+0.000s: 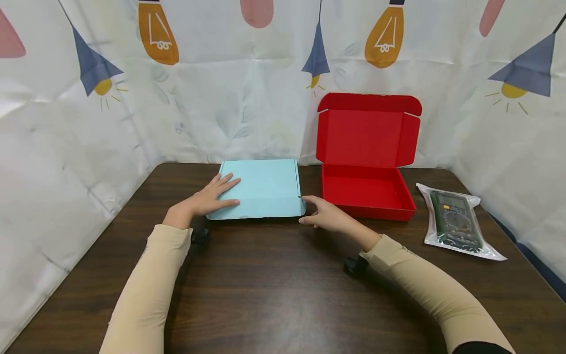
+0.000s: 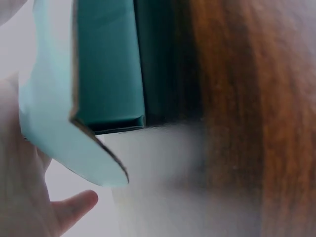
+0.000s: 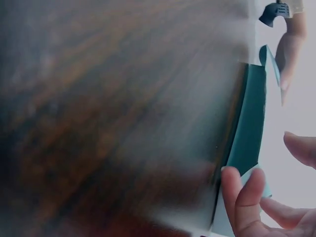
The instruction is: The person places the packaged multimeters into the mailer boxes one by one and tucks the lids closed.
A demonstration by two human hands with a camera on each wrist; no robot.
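Note:
A light blue cardboard box (image 1: 269,177) lies on the table with its lid down. Along the near side the lid's front flap (image 1: 256,209) sticks outward, leaving the teal front wall (image 2: 108,64) visible beneath it in the left wrist view. My left hand (image 1: 208,199) rests on the lid's left part, fingers spread. At the box's right front corner is my right hand (image 1: 325,215), fingers loosely bent. In the right wrist view its fingers are against the flap's small end tab (image 3: 250,175), with the thumb apart; firm contact is hard to judge.
To the right stands a red box (image 1: 367,211), its lid raised against the patterned curtain (image 1: 265,98). Farther right, a multimeter (image 1: 457,221) in clear plastic wrap lies on the dark wooden table (image 1: 274,295). A black wrist camera (image 1: 355,265) sits under the right sleeve.

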